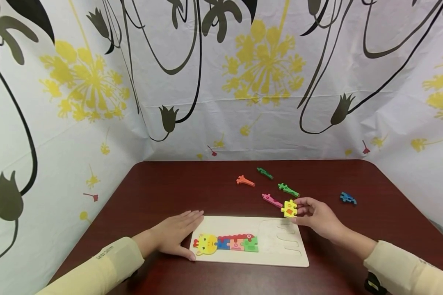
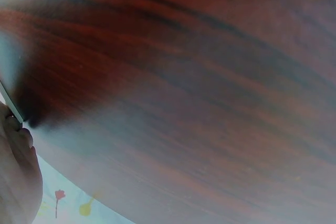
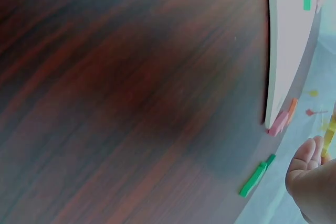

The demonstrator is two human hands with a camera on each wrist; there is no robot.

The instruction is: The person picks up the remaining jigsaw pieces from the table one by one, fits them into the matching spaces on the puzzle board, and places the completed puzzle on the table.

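My right hand (image 1: 319, 219) pinches a yellow puzzle piece (image 1: 289, 209) with an orange patch, over the far right part of a pale wooden puzzle board (image 1: 273, 259). In the right wrist view the yellow piece (image 3: 329, 136) shows at the right edge beside the fingers. My left hand (image 1: 179, 234) rests at the board's left end, fingers fairly straight, thumb by the near corner. Set in the board are a yellow giraffe head (image 1: 206, 244) and a neck of blue (image 1: 223, 244), pink (image 1: 237, 245) and green (image 1: 250, 244) pieces with a red mane. Leg outlines mark the board's right side.
Beyond the board lie loose pieces: pink (image 1: 271, 200), orange (image 1: 245, 180), dark green (image 1: 265, 173) and bright green (image 1: 288, 189). A blue piece (image 1: 348, 198) lies farther right on the dark red table (image 1: 181, 184). Patterned cloth (image 1: 221, 82) hangs behind and at the sides.
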